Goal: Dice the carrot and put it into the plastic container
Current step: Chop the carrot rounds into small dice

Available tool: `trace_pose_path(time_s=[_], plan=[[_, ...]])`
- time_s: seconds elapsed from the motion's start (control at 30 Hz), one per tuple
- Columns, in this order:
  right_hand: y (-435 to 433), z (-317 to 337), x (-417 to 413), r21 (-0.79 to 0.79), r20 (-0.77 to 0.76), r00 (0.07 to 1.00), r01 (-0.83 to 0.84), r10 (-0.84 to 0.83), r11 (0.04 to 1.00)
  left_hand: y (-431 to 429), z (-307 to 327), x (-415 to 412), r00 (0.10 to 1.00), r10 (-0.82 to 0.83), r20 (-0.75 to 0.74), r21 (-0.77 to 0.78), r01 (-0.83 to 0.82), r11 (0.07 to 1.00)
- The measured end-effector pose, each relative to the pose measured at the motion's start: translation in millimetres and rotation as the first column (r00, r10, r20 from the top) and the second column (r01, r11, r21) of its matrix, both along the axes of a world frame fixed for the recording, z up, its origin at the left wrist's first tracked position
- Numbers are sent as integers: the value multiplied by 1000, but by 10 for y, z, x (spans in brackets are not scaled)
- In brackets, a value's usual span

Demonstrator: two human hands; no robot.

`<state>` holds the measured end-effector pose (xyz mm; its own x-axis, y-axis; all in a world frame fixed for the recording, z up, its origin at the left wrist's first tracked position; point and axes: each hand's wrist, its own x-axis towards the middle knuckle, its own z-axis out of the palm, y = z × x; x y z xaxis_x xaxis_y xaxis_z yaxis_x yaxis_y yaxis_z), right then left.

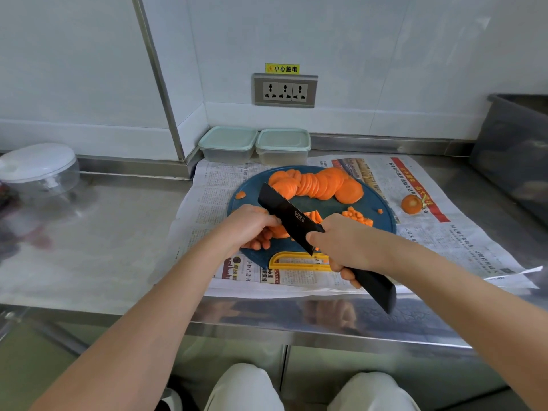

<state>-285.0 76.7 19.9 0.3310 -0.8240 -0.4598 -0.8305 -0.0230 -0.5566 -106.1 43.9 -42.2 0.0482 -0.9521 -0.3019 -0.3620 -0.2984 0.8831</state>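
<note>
I'm barely started: right hand (344,244) wraps the knife (290,216), left hand (249,222) clamps carrot pieces (262,243); tiny diced pile (357,216), slices (320,182) uncut, containers (228,143) lidded.

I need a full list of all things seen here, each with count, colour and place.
cutting board: 1, dark blue, on the newspaper
newspaper: 1, white, on the steel counter
carrot slices: many, orange, back of board
diced carrot: small pile, orange, board's right part
carrot pieces: several, orange, board's near left
carrot end: 1, orange, newspaper right of board
knife: 1, black, over the board
peeler: 1, yellow, board's near edge
plastic containers: 2, clear, pale green lids, by wall
round tub: 1, clear, white lid, far left
bin: 1, grey, far right
wall socket: 1, grey, above containers
left hand: 1, holds carrot pieces
right hand: 1, grips knife handle
</note>
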Motion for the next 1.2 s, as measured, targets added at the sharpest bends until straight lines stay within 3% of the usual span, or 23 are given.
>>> trace_pose_path(time_s=[0.23, 0.4, 0.8, 0.93, 1.1, 1.2], plan=[[-45, -101, 79, 12, 26, 999, 23, -24, 1000, -7, -9, 5, 1000, 10, -14, 23, -9, 1000], [-125, -260, 236, -181, -59, 998, -15, 4, 983, -14, 16, -5, 999, 12, -33, 45, -10, 999], [-123, -341, 297, -238, -66, 997, 13, -30, 971, 46, 10, -1, 1000, 10, -28, 21, -10, 1000], [-100, -326, 251, -190, -39, 997, 55, -63, 980, 45, 6, 20, 995, 30, -95, 17, -29, 999], [-92, -250, 151, 7, 83, 984, 158, -158, 987, 50, 23, 18, 994, 29, -104, 24, -27, 999], [-83, -176, 82, 9, 102, 984, 148, -149, 989, 47, 26, 21, 992, 29, -121, 35, -25, 999]])
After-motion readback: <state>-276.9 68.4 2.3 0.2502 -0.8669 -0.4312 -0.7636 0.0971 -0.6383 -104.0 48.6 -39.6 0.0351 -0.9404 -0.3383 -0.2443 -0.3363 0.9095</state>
